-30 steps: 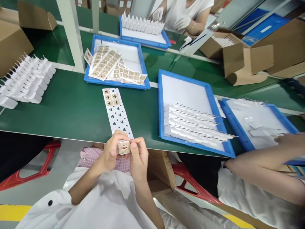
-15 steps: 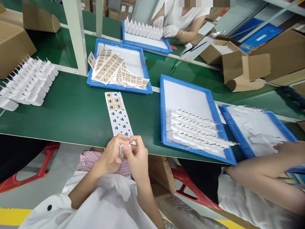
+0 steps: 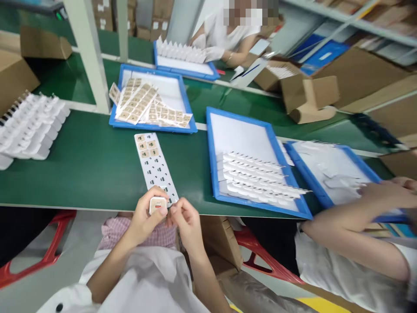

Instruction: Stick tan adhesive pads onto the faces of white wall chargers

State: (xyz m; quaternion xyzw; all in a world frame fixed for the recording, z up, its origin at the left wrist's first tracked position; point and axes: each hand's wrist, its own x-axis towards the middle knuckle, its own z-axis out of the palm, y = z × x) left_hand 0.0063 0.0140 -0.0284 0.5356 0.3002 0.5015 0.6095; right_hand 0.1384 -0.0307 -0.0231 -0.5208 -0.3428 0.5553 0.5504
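Note:
My left hand (image 3: 141,228) is closed around a white USB charger (image 3: 152,206), its end face turned up toward me. That face carries a beige sticker with a reddish port slot in it, and my thumb presses at its lower right corner. Just to the right, my right hand (image 3: 189,224) has its thumb and fingers pinched together close to the charger; whatever lies between the fingertips is hidden. Beyond the hands a sticker sheet (image 3: 150,167) lies on the green table, with several beige stickers at its far end and bare backing with small dark marks nearer me.
A blue tray (image 3: 189,104) holds more sticker sheets. Rows of white chargers fill part of another blue tray (image 3: 211,152) on the right, and more chargers (image 3: 35,126) stand at left. Co-workers sit across the table and at right, the latter's arm (image 3: 352,221) by a further tray.
The charger has been turned so its stickered face shows upward in my left hand. My right hand has drawn off that face to the right. The view has shifted slightly.

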